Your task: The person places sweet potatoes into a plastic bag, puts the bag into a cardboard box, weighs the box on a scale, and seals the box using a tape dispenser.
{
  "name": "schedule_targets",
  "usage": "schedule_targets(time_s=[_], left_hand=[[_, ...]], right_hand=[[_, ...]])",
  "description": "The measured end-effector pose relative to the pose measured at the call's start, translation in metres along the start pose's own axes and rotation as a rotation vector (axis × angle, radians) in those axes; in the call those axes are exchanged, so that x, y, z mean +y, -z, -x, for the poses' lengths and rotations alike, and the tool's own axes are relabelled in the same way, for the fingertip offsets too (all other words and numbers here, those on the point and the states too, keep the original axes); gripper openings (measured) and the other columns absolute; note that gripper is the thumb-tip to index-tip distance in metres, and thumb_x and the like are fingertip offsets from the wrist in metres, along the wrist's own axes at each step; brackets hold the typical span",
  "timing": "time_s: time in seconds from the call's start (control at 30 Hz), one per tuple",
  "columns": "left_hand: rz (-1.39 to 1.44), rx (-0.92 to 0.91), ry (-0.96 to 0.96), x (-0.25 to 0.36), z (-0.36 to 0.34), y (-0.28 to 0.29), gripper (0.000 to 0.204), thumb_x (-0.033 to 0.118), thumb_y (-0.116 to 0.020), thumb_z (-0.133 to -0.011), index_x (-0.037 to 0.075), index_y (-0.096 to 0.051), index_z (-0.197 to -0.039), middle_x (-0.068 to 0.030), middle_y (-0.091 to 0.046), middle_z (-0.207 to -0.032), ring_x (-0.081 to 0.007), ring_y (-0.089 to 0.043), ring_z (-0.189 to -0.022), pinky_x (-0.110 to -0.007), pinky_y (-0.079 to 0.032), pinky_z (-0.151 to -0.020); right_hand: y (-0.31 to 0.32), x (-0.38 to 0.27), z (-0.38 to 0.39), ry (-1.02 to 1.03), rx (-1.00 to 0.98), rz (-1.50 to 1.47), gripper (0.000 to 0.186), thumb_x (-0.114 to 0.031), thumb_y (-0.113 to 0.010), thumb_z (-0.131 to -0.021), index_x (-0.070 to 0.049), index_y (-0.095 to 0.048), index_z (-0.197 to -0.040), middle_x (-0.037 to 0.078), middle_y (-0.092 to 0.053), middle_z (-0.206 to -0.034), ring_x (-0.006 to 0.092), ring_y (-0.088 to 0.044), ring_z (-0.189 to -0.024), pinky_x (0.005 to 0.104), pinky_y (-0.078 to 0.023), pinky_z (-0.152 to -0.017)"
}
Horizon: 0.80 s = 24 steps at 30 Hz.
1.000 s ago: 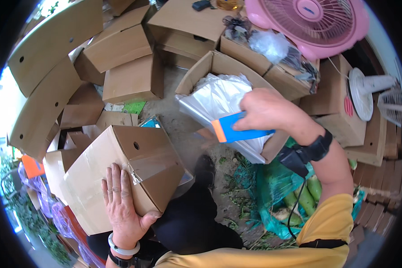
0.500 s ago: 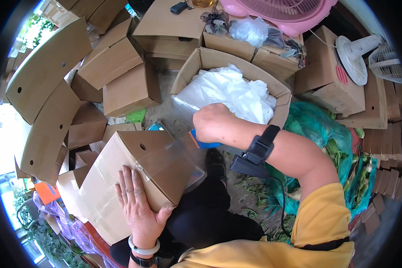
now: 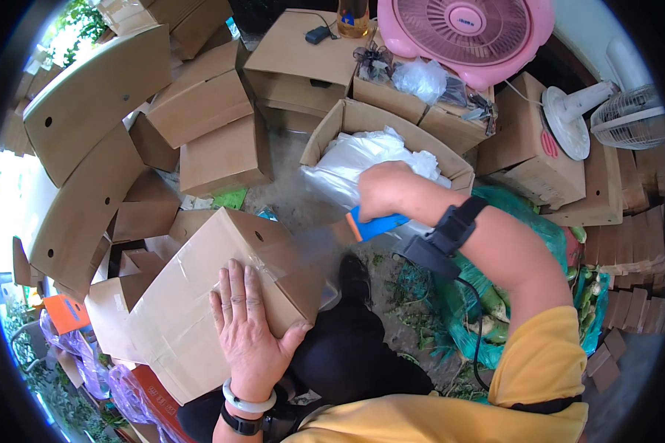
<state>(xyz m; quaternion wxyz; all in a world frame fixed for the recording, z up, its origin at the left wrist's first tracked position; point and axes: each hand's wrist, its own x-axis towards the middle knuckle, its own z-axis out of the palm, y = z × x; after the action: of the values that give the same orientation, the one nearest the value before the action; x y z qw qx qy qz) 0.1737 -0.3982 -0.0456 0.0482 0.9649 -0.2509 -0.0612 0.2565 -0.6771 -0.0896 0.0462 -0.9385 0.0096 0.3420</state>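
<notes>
My left hand (image 3: pixel 253 336) lies flat, fingers apart, on a cardboard box (image 3: pixel 188 317) tilted against my dark-clothed legs. My right hand (image 3: pixel 384 188) is wrapped round a blue tool with an orange end (image 3: pixel 377 224), which looks like a tape dispenser. A blurred translucent strip (image 3: pixel 310 244) shows between the tool and the box's top right side. Just behind my right hand is an open cardboard box (image 3: pixel 325 133) with crumpled white plastic (image 3: pixel 358 148) in it.
Stacked boxes (image 3: pixel 89 100) fill the left and back. A pink fan (image 3: pixel 465 66) and a white fan (image 3: pixel 565 129) are at back right. A green plastic bag with long vegetables (image 3: pixel 480 310) lies right of my legs, on a floor (image 3: pixel 391 266) strewn with leaves.
My right hand with the blue tool came left, down toward the box, then moved back slightly right. My left hand stays on the box. The view has shifted a little.
</notes>
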Motion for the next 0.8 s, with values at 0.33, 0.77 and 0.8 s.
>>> schedule_targets(time_s=[0.33,0.77,0.8], left_hand=[[0.308,-0.148,-0.155,-0.02,-0.036,0.057,0.056,0.017,-0.069,-0.075,0.001,-0.051,-0.126,-0.022,-0.048,-0.131,-0.0377,-0.049,-0.117,-0.044,-0.041,-0.097],[0.508,-0.639,-0.793,0.085,-0.272,-0.094,0.057,0.005,-0.065,-0.069,0.007,-0.054,-0.125,-0.0185,-0.057,-0.121,-0.0316,-0.057,-0.109,-0.038,-0.046,-0.093],[0.403,-0.834,-0.687,0.097,-0.28,-0.099,0.044,0.008,-0.065,-0.07,0.006,-0.06,-0.114,-0.0167,-0.062,-0.108,-0.0301,-0.061,-0.102,-0.038,-0.048,-0.087]], right_hand=[[0.021,0.087,0.038,-0.001,0.012,-0.205,0.057,-0.05,-0.07,-0.065,0.004,-0.068,-0.083,0.02,-0.065,-0.074,0.0321,-0.064,-0.069,0.0415,-0.049,-0.063],[0.01,0.128,0.046,0.084,-0.017,-0.46,0.053,-0.049,-0.07,-0.067,0.002,-0.067,-0.078,0.019,-0.061,-0.068,0.0292,-0.061,-0.064,0.0395,-0.047,-0.06],[0.01,0.132,0.047,0.074,-0.03,-0.47,0.053,-0.049,-0.07,-0.067,0.002,-0.067,-0.078,0.019,-0.061,-0.068,0.0292,-0.061,-0.064,0.0395,-0.047,-0.06]])
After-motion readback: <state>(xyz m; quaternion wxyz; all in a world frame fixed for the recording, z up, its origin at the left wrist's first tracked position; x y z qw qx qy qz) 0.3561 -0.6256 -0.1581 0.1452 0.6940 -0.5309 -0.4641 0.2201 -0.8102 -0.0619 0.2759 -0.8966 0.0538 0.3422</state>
